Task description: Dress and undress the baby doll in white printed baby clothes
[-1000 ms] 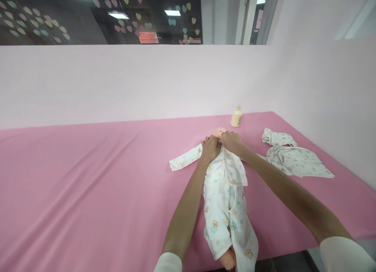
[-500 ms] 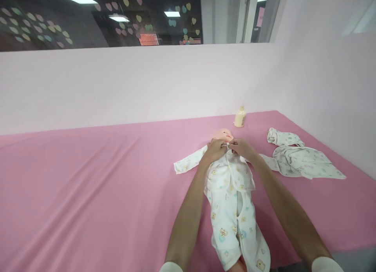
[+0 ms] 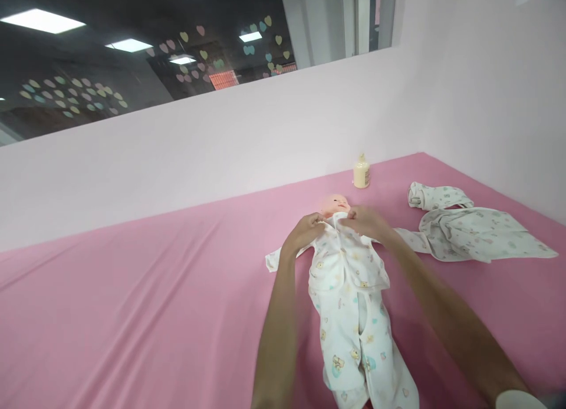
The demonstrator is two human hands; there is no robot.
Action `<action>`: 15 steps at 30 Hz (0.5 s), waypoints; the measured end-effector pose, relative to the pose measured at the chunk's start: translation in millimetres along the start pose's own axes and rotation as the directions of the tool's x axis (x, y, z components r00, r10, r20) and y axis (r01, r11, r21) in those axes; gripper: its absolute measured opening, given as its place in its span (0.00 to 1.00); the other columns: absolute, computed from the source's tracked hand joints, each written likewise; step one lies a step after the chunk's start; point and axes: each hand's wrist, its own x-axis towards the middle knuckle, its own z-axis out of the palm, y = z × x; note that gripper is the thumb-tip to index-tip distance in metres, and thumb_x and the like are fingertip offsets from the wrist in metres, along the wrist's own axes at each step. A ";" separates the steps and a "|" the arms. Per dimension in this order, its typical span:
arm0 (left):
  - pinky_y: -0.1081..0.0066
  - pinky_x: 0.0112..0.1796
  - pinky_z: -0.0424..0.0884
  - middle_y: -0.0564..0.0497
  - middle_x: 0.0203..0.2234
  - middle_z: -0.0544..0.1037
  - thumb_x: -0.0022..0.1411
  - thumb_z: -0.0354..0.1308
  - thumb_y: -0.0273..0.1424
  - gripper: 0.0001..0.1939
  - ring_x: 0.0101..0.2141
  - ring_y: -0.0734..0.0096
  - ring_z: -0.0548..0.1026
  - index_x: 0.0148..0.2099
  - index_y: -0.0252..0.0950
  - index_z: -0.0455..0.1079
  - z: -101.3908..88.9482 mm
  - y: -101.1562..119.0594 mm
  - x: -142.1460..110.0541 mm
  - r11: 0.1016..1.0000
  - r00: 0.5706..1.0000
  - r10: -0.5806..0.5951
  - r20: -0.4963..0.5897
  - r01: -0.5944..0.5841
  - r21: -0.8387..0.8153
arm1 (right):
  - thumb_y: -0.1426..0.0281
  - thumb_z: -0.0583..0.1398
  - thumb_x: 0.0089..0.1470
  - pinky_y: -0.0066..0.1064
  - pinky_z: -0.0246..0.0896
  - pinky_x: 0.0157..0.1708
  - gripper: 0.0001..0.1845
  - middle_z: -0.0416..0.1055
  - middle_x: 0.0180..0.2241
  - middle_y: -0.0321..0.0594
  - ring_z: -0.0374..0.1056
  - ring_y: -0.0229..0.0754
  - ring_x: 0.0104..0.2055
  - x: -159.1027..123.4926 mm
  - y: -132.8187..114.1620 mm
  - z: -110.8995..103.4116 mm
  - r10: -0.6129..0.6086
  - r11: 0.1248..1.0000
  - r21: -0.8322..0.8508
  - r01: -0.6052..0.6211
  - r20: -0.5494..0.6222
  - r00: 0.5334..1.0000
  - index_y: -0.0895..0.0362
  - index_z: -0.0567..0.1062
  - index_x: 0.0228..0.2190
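Observation:
A baby doll [image 3: 335,204] lies on its back on the pink sheet [image 3: 177,303], its head toward the wall. It wears a white printed baby jacket [image 3: 338,261] and matching baby pants [image 3: 349,344], which have an opening at the crotch. With closed fingers, my left hand [image 3: 308,229] holds the jacket's neckline on the left side. Across from it, my right hand [image 3: 365,221] pinches the collar's other edge, just below the doll's chin. The jacket's left sleeve stretches out past my left wrist.
A pale yellow pump bottle [image 3: 361,173] stands beyond the doll's head, near the white wall [image 3: 265,144]. To the right lie a spread printed baby garment [image 3: 481,235] and a rolled printed cloth [image 3: 442,197]. A window with heart stickers runs above the wall.
My hands have moved down from the doll's face and neck, uncovering more of its head, and spread slightly apart at the collar. The camera view has tilted.

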 end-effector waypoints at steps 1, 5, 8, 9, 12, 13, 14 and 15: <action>0.72 0.33 0.68 0.51 0.34 0.77 0.55 0.56 0.33 0.09 0.34 0.69 0.72 0.37 0.36 0.73 -0.3 0.8 -0.7 0.999 1.000 0.012 0.018 -0.012 0.036 | 0.63 0.61 0.50 0.29 0.41 0.20 0.24 0.50 0.15 0.30 0.49 0.33 0.19 -2.2 -3.9 4.5 0.002 0.998 -0.061 0.001 0.055 0.999 0.54 0.53 0.15; 0.70 0.38 0.68 0.50 0.38 0.79 0.57 0.55 0.32 0.10 0.39 0.67 0.74 0.35 0.36 0.76 1.9 4.1 -1.9 0.978 0.989 0.128 0.069 -0.137 0.158 | 0.71 0.59 0.47 0.30 0.41 0.23 0.19 0.54 0.17 0.32 0.51 0.34 0.21 -6.4 -13.7 20.0 -0.008 0.959 -0.283 0.031 0.083 0.997 0.55 0.54 0.15; 0.69 0.42 0.68 0.51 0.35 0.80 0.56 0.55 0.32 0.10 0.39 0.66 0.74 0.34 0.39 0.79 5.3 6.8 -2.0 0.950 0.980 0.172 0.103 -0.192 0.246 | 0.73 0.56 0.49 0.30 0.42 0.24 0.16 0.58 0.18 0.34 0.53 0.35 0.22 -5.7 -13.0 20.0 -0.028 0.946 -0.320 0.060 0.103 0.994 0.55 0.56 0.15; 0.69 0.43 0.68 0.52 0.34 0.80 0.55 0.55 0.32 0.10 0.38 0.66 0.74 0.33 0.39 0.79 6.5 7.4 -2.1 0.943 0.979 0.175 0.106 -0.197 0.269 | 0.72 0.56 0.50 0.30 0.42 0.24 0.17 0.59 0.18 0.34 0.54 0.35 0.22 -5.3 -12.0 18.4 -0.029 0.947 -0.313 0.070 0.134 0.991 0.55 0.56 0.15; 0.68 0.45 0.68 0.53 0.30 0.80 0.54 0.57 0.32 0.10 0.37 0.66 0.74 0.32 0.42 0.80 10.0 8.0 -2.1 0.926 0.979 0.173 0.105 -0.198 0.321 | 0.69 0.56 0.54 0.31 0.43 0.24 0.18 0.61 0.19 0.36 0.57 0.37 0.23 -4.8 -8.7 16.0 -0.049 0.919 -0.378 0.108 0.161 0.986 0.55 0.58 0.16; 0.67 0.46 0.68 0.53 0.29 0.80 0.54 0.57 0.32 0.09 0.38 0.65 0.73 0.31 0.42 0.80 11.3 7.6 -2.0 0.921 0.979 0.176 0.098 -0.199 0.335 | 0.70 0.55 0.54 0.31 0.43 0.25 0.16 0.63 0.20 0.37 0.59 0.38 0.24 -4.9 -7.8 17.1 -0.066 0.892 -0.433 0.126 0.151 0.986 0.55 0.60 0.17; 0.66 0.48 0.67 0.53 0.29 0.80 0.54 0.57 0.32 0.09 0.39 0.64 0.73 0.31 0.43 0.80 12.5 7.1 -1.8 0.915 0.979 0.183 0.092 -0.204 0.347 | 0.72 0.55 0.54 0.32 0.43 0.25 0.13 0.66 0.22 0.39 0.61 0.39 0.26 -5.0 -7.2 19.0 -0.093 0.858 -0.491 0.153 0.145 0.985 0.55 0.62 0.18; 0.65 0.50 0.66 0.52 0.29 0.80 0.54 0.57 0.32 0.10 0.40 0.63 0.72 0.30 0.43 0.80 13.6 6.6 -1.6 0.909 0.978 0.191 0.086 -0.210 0.360 | 0.74 0.55 0.53 0.32 0.43 0.25 0.10 0.68 0.24 0.41 0.63 0.40 0.27 -5.1 -6.6 21.6 -0.123 0.821 -0.541 0.183 0.145 0.982 0.56 0.65 0.21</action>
